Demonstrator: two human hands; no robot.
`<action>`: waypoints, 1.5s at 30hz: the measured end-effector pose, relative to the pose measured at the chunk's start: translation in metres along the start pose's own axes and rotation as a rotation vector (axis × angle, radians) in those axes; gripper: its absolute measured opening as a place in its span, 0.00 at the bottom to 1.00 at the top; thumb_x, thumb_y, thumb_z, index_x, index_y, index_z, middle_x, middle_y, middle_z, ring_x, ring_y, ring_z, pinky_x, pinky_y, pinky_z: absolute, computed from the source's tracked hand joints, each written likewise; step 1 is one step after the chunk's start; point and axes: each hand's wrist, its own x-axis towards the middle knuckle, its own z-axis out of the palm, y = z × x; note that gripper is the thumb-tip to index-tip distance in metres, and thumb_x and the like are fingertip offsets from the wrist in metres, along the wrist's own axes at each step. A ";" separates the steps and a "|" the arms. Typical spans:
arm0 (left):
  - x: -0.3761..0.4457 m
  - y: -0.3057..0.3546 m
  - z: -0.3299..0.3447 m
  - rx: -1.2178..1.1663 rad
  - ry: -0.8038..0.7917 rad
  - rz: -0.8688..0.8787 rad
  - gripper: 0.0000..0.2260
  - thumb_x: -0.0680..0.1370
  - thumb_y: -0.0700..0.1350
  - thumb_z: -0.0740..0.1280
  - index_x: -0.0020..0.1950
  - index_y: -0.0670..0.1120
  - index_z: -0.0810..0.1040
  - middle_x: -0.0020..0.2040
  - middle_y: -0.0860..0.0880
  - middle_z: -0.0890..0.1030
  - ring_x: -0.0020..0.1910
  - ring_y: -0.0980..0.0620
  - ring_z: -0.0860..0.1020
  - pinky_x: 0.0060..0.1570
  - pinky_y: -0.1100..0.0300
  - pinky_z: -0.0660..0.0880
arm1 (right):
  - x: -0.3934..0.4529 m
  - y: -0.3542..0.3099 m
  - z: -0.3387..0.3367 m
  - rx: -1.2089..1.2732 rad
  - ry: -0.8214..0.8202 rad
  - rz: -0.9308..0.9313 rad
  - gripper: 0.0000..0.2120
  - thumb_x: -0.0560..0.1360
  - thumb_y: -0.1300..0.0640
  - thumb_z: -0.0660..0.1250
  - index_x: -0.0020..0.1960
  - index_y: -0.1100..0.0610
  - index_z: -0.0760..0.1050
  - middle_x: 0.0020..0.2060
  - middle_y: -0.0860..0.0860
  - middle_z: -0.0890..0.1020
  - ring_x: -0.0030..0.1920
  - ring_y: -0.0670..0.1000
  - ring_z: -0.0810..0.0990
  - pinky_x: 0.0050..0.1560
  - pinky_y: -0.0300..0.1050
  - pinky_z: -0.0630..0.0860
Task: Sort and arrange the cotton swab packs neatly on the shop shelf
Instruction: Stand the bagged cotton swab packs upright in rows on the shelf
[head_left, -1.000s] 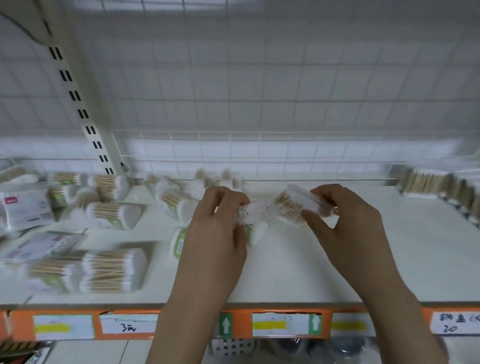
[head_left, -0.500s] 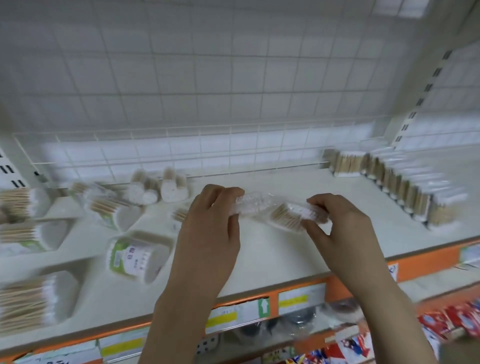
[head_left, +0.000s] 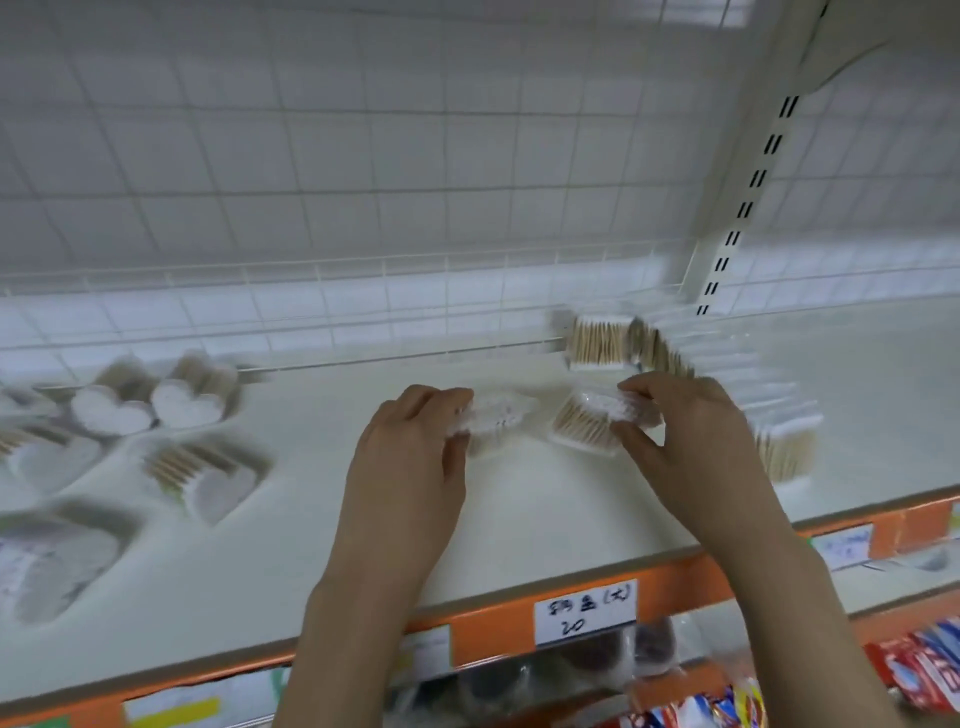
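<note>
Shelf (head_left: 519, 530) white; edge strip (head_left: 488, 636) orange; swab packs (head_left: 597, 343) tan-white.

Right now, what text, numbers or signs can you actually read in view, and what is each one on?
"20": handwritten on the white price tag on the orange shelf edge, under handwritten characters too unclear to quote.
Other tags on that edge: too blurred to read.
Red packets on the lower shelf: print blurred.
Labels on the swab packs at left: blurred.

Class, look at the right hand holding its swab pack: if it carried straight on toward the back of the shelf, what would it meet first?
Probably the standing row of swab packs just behind the right hand; blur makes depth uncertain.
</note>
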 end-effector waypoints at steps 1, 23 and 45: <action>0.003 0.007 0.010 -0.003 0.000 -0.010 0.17 0.73 0.34 0.67 0.60 0.45 0.77 0.53 0.49 0.79 0.49 0.48 0.77 0.48 0.63 0.68 | 0.008 0.012 -0.002 -0.023 -0.018 -0.018 0.11 0.69 0.64 0.71 0.52 0.61 0.78 0.43 0.57 0.81 0.47 0.59 0.74 0.45 0.42 0.63; 0.028 0.048 0.066 0.114 0.053 -0.170 0.14 0.73 0.32 0.66 0.57 0.43 0.78 0.53 0.48 0.77 0.46 0.50 0.77 0.44 0.71 0.65 | 0.165 0.112 0.042 -0.209 -0.390 -0.386 0.16 0.73 0.58 0.67 0.60 0.56 0.73 0.52 0.54 0.75 0.51 0.54 0.75 0.48 0.44 0.68; 0.113 0.092 0.149 0.222 -0.205 -0.065 0.12 0.74 0.35 0.62 0.57 0.42 0.74 0.54 0.45 0.74 0.50 0.42 0.76 0.48 0.52 0.73 | 0.152 0.134 -0.008 -0.103 -0.282 -0.344 0.16 0.76 0.56 0.63 0.63 0.57 0.72 0.57 0.52 0.77 0.56 0.52 0.73 0.55 0.46 0.70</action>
